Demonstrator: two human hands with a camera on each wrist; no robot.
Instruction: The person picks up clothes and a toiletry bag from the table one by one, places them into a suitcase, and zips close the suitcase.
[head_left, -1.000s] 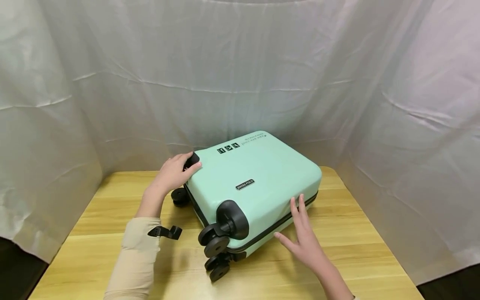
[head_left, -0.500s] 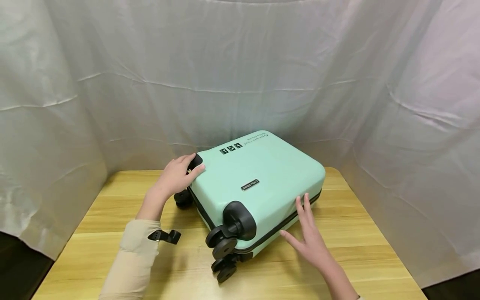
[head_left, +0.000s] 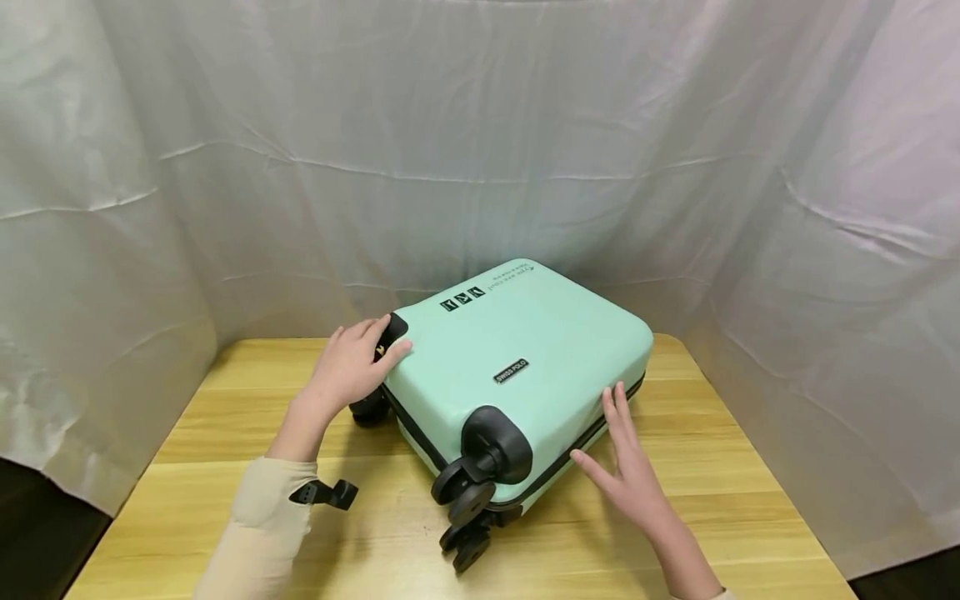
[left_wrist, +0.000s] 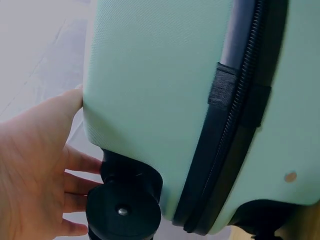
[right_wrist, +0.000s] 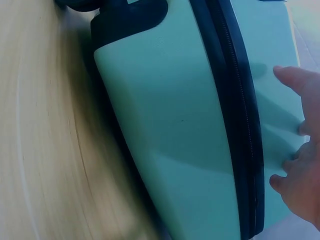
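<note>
A mint-green hard-shell suitcase [head_left: 555, 333] lies flat on a wooden table, turned at an angle, with its black wheels [head_left: 468, 500] toward the near left. My left hand [head_left: 348, 360] rests at its left corner. The thumb lies on the shell and the fingers touch the black corner guard beside a wheel [left_wrist: 122, 212]. On the suitcase's near right side, my right hand [head_left: 628, 467] has its fingers spread against the shell. The zipper [right_wrist: 240, 90] runs closed along that side in the right wrist view. The suitcase's underside is hidden.
The wooden table [head_left: 720, 500] shows bare wood in front of the suitcase and to either side. Grey-white curtains [head_left: 420, 150] hang behind it and at both sides. A black bracket [head_left: 325, 493] sticks out from the left sleeve.
The suitcase has turned slightly counterclockwise, its near wheeled corner swinging to the right. Both hands have stayed against it, and the view has shifted a little.
</note>
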